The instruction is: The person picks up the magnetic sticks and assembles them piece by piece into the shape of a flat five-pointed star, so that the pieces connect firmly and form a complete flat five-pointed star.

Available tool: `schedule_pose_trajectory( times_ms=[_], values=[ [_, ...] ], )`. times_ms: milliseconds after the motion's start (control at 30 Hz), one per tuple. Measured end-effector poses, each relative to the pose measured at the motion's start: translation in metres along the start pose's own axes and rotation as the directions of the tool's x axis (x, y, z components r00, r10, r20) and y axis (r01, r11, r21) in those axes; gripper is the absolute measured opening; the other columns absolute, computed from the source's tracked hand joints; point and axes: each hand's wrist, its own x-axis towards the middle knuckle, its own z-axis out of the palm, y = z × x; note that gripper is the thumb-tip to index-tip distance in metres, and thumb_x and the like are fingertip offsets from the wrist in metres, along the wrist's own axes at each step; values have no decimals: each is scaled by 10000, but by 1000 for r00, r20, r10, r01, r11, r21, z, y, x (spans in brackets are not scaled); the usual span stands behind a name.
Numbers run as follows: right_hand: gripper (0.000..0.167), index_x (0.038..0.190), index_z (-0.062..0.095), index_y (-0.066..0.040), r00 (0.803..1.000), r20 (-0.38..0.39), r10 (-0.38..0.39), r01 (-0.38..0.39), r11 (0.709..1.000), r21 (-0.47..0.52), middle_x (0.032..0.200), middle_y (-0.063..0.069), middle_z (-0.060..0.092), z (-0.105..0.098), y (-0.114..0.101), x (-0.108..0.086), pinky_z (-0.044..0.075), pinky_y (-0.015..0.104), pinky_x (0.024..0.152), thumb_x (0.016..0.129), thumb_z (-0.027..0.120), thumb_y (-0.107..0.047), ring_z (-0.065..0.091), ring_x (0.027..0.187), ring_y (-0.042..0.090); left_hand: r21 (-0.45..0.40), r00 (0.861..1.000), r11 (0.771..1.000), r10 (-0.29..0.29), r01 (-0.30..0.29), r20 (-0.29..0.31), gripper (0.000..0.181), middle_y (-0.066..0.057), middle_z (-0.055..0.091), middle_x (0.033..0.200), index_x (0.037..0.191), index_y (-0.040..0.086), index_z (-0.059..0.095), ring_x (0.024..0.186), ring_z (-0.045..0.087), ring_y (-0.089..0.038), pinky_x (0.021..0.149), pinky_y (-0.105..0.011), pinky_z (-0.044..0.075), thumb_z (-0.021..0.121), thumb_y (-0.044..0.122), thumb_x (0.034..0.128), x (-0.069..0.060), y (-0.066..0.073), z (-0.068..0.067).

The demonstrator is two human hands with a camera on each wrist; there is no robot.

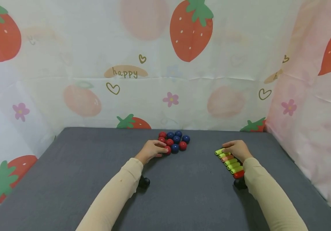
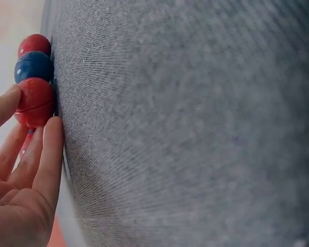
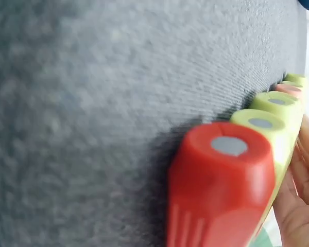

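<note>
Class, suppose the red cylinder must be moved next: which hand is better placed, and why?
Probably the right hand: it is at the same row of cylinders as the red cylinder, while the left hand is farther off, touching a red ball.

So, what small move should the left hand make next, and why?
I'd say the left hand should let go of the red ball it appears to pinch, then draw back: that ball already seems to sit on the cloth, right beside the blue ball.
</note>
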Motion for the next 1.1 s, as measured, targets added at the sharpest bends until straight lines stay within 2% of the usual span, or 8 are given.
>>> schedule_pose_trajectory(
  times_ms=[367, 467, 567, 700, 800, 900, 1000, 1100],
  values=[
    [359, 1294, 612, 74, 999, 33, 4, -1, 996, -94, 1387, 342, 507, 7, -9, 11, 614, 333, 641, 967, 625, -72, 691, 617, 143, 24, 999, 999, -30, 30, 10, 346, -163, 604, 1337, 1209, 12, 683, 1083, 671, -214, 982, -375, 549, 752, 112, 885, -15, -5, -11],
    [345, 1269, 637, 60, 999, 43, -23, 29, 990, -139, 1379, 327, 519, 9, -10, 13, 611, 336, 634, 955, 647, -81, 684, 740, 183, 16, 999, 999, -37, 36, 25, 353, -159, 608, 1338, 1209, 12, 685, 1087, 673, -204, 972, -366, 554, 758, 107, 876, -21, -7, -14],
    [320, 1233, 669, 47, 996, 53, -77, 86, 977, -198, 1356, 307, 550, 11, -9, 15, 606, 335, 655, 946, 665, -95, 656, 949, 274, 13, 998, 999, -39, 39, 43, 359, -162, 618, 1331, 1217, 11, 683, 1108, 671, -200, 965, -359, 558, 755, 102, 877, -26, -10, -17],
    [275, 1171, 712, 25, 986, 63, -157, 168, 948, -272, 1294, 273, 614, 18, -10, 18, 599, 368, 767, 931, 687, -109, 607, 1112, 368, 4, 998, 999, -52, 52, 45, 355, -156, 641, 1301, 1219, 14, 684, 1114, 673, -198, 975, -362, 553, 750, 100, 880, -35, -14, -20],
    [254, 1142, 722, 32, 975, 77, -209, 223, 922, -318, 1241, 261, 648, 25, -13, 18, 585, 411, 838, 925, 690, -96, 617, 1091, 375, -8, 998, 998, -56, 57, 35, 351, -165, 647, 1288, 1211, 3, 686, 1086, 684, -194, 972, -366, 554, 751, 97, 879, -41, -17, -21],
    [246, 1129, 724, 39, 967, 96, -238, 257, 901, -349, 1197, 253, 672, 32, -16, 18, 579, 408, 836, 919, 695, -84, 634, 1034, 344, -14, 997, 997, -72, 73, 33, 352, -169, 641, 1298, 1200, 8, 695, 1056, 703, -192, 962, -369, 559, 764, 111, 871, -49, -18, -22],
    [244, 1121, 731, 28, 966, 107, -234, 257, 899, -355, 1168, 231, 690, 38, -19, 18, 571, 384, 798, 908, 710, -90, 642, 971, 305, -32, 996, 996, -79, 80, 44, 354, -179, 639, 1301, 1194, 6, 699, 1047, 714, -208, 952, -374, 565, 771, 115, 865, -56, -19, -21],
    [237, 1110, 742, 5, 967, 108, -231, 254, 900, -355, 1158, 209, 705, 46, -23, 16, 567, 378, 802, 903, 719, -107, 649, 975, 292, -69, 996, 995, -72, 75, 44, 350, -182, 662, 1272, 1198, 0, 696, 1030, 722, -207, 930, -368, 575, 761, 111, 873, -61, -21, -20]
  ],
)
